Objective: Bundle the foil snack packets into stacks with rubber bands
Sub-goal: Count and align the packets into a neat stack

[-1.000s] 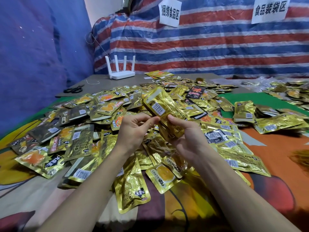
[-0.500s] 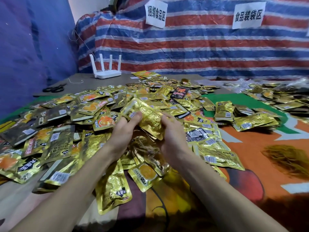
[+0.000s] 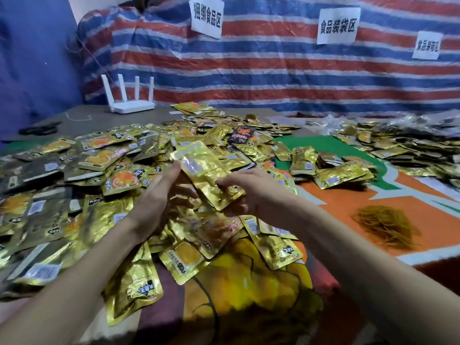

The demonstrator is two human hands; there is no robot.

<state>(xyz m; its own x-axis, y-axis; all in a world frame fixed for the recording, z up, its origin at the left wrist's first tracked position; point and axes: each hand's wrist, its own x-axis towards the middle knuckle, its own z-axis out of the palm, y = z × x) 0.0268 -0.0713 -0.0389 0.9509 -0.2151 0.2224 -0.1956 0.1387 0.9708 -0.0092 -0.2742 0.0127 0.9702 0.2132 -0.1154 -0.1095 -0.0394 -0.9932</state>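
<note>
- The held packets [image 3: 206, 175], gold foil, are up between both hands, just above the loose heap of foil snack packets [image 3: 99, 170] at the middle of the worktop [image 3: 348, 202].
- Their long axis runs on a slant, with the far end pointing up and to the left and the near end down and to the right. The broad shiny face is turned upward, with a pale label patch near the far end.
- The left hand [image 3: 159, 195] is spread wide, its thumb lying along the far-left edge and its fingers reaching beneath the packets.
- The right hand [image 3: 251, 192] grips the near end, fingers curled over the top of it.
- The loose heap covers the left and middle of the worktop, its packets lying flat and overlapping at all angles. One black packet [image 3: 242, 134] lies among them toward the back.
- Two small stacks of packets [image 3: 303, 160] lie apart from the heap, to the right on the green and orange cloth.
- A pile of yellowish rubber bands [image 3: 385, 227] lies on the orange cloth, well to the right of the hands.
- A second spread of packets [image 3: 398, 138] fills the far right.
- A white router [image 3: 129, 105] and black scissors [image 3: 39, 129] lie at the back left.
</note>
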